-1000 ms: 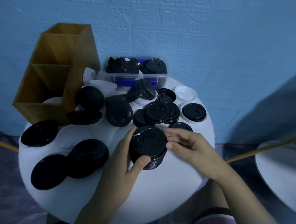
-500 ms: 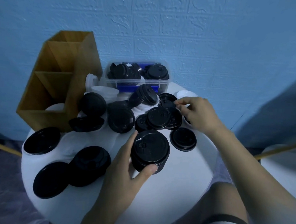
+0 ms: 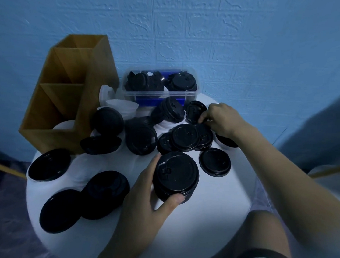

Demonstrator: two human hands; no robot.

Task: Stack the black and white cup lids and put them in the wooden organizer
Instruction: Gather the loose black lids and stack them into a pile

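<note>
The stack of black lids [image 3: 175, 177] is being held upright by the left hand [image 3: 147, 197], closed around its side, while the right hand [image 3: 222, 120], beyond and to the right, is pinching a loose black lid [image 3: 204, 136].

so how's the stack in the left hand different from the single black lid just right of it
The stack of black lids is several lids deep, so it stands tall; the single black lid is one layer, flat on the white table. The left hand grips the stack, thumb on its near edge; nothing touches the single lid. The stack's top looks wider, perhaps only from being nearer the camera. Both are round and black.
</note>
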